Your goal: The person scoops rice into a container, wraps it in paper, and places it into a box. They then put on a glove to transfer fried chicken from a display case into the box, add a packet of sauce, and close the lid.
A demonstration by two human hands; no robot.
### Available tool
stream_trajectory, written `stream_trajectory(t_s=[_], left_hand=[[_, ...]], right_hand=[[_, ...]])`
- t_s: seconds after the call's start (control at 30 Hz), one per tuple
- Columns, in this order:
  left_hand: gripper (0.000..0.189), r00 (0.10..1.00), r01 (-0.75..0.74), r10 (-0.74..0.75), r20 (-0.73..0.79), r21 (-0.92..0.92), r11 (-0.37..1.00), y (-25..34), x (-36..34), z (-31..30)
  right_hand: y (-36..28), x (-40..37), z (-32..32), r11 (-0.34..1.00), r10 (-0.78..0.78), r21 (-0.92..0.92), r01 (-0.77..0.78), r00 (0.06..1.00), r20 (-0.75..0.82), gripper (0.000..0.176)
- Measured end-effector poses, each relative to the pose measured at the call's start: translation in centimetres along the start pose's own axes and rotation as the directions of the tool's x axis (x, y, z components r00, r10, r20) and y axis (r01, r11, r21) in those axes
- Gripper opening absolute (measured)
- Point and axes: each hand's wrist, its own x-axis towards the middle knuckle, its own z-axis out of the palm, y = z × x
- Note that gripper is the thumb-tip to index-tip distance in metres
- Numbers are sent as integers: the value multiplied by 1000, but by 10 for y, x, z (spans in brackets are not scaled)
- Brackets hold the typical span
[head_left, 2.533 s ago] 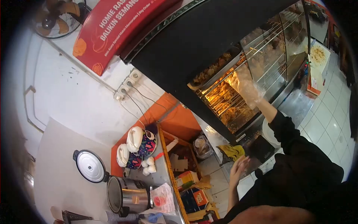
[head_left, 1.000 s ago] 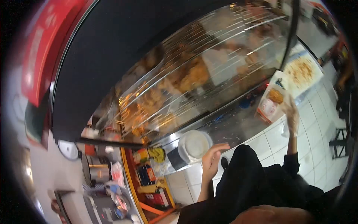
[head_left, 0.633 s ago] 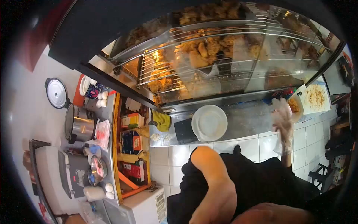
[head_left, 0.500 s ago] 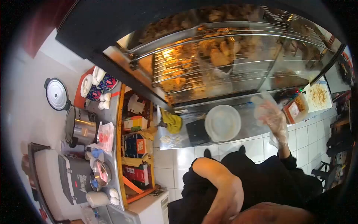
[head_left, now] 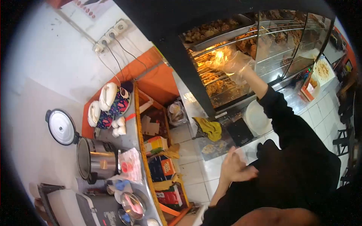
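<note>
My right hand (head_left: pixel 235 63), in a clear plastic glove, reaches into the lit glass display cabinet. It is by the fried chicken (head_left: pixel 215 87) on the wire racks. Glare and blur cover its fingertips, so whether they hold a piece cannot be made out. Above it sits a metal tray (head_left: pixel 222 37) of fried pieces. My left hand (head_left: pixel 235 167) is bare and hangs low in front of my body, its fingers apart and nothing in it. Nearest to it on the counter are a yellow-green cloth (head_left: pixel 210 129) and a round white tub (head_left: pixel 258 117).
To the left, a side table bears a large pot (head_left: pixel 97 158), its lid (head_left: pixel 61 127) raised, and a metal bowl (head_left: pixel 132 205). Boxes (head_left: pixel 163 167) fill the shelf below. A black panel (head_left: pixel 240 132) lies on the counter. An orange-and-white box (head_left: pixel 310 88) stands at the right.
My gloved right hand has moved from beside the counter at the right, up and left into the cabinet. My left hand has come into view. The camera has turned left.
</note>
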Motion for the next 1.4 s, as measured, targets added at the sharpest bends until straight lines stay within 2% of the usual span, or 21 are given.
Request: stream_trajectory(t_s=[0.03, 0.17, 0.2, 0.23, 0.27, 0.3, 0.33, 0.4, 0.5, 0.63, 0.73, 0.87, 0.9, 1.0, 1.1, 1.17, 1.2, 1.27, 1.33, 1.37, 1.4], left_hand=[[47, 988, 97, -139, 63, 442, 892, -10, -26, -19], [51, 772, 484, -631, -70, 708, 514, 7, -122, -102], [51, 703, 558, -697, -141, 718, 418, 18, -129, -119], [49, 718, 609, -655, -236, 669, 427, 22, -139, -131], [47, 721, 653, -610, -330, 616, 439, 23, -144, -140], [45, 740, 657, -546, -392, 593, 466, 21, -138, -144], [43, 752, 657, -485, -447, 572, 491, 20, -131, -147], [41, 735, 678, -491, -468, 537, 502, 10, -120, -146], [40, 779, 619, -458, -427, 415, 667, -15, -92, -125], [35, 868, 430, -488, -88, 624, 652, -22, -57, -77], [32, 823, 466, -567, 36, 526, 711, -28, -50, -38], [25, 829, 413, -553, 86, 572, 709, -34, -39, 16], [25, 830, 439, -556, 44, 564, 700, -31, -34, 33], [26, 826, 510, -563, -37, 474, 718, -21, -22, 70], [26, 864, 502, -463, -199, 420, 756, -12, -41, 95], [25, 825, 565, -474, -309, 398, 723, -6, -64, 101], [24, 787, 614, -499, -364, 371, 697, -1, -73, 101], [24, 709, 699, -537, -458, 348, 625, 8, -90, 95], [24, 632, 770, -547, -549, 364, 525, 19, -104, 83], [24, 607, 787, -540, -583, 348, 509, 21, -116, 72], [23, 584, 802, -529, -616, 334, 496, 26, -126, 60]], right_hand=[[5, 3, 3, 999, 11, 39, -11, 1000, -8, 34], [32, 8, 10, 896, 104, 440, -62, 992, -71, 31], [40, 10, 16, 683, 130, 728, -58, 991, -43, 31], [49, 9, 27, 169, 132, 984, -64, 990, 42, 30], [65, 7, 45, -365, 71, 926, -98, 989, 133, 30], [-37, -15, -63, 166, 182, 941, -294, 947, 264, 28], [-41, -25, -66, 158, 198, 944, -290, 946, 258, 28], [-40, -45, -73, -255, 104, 921, -294, 939, 329, 31], [-50, -78, -101, -349, 89, 871, -345, 913, 397, 32], [16, -140, -115, -309, -21, 794, -524, 838, 545, 44], [77, -188, -121, -444, 25, 790, -423, 875, 483, 46], [86, -191, -140, -431, 186, 820, -377, 852, 489, 47], [87, -182, -130, -239, 68, 918, -316, 938, 340, 48], [27, -144, -143, -400, 6, 857, -325, 934, 357, 47], [1, -102, -96, -328, -26, 912, -247, 967, 253, 41], [-13, -77, -90, 300, -95, 950, -91, 988, 124, 35], [-20, -64, -82, 295, -121, 951, -95, 983, 136, 35], [-33, -44, -55, 670, -141, 727, 149, 987, -73, 37], [-36, -13, -3, 779, -493, 140, 612, 734, -466, 31], [-52, -19, -53, 872, -399, 358, 333, 909, 125, 40], [-52, -26, -55, 704, -572, 324, 632, 775, -269, 42]])
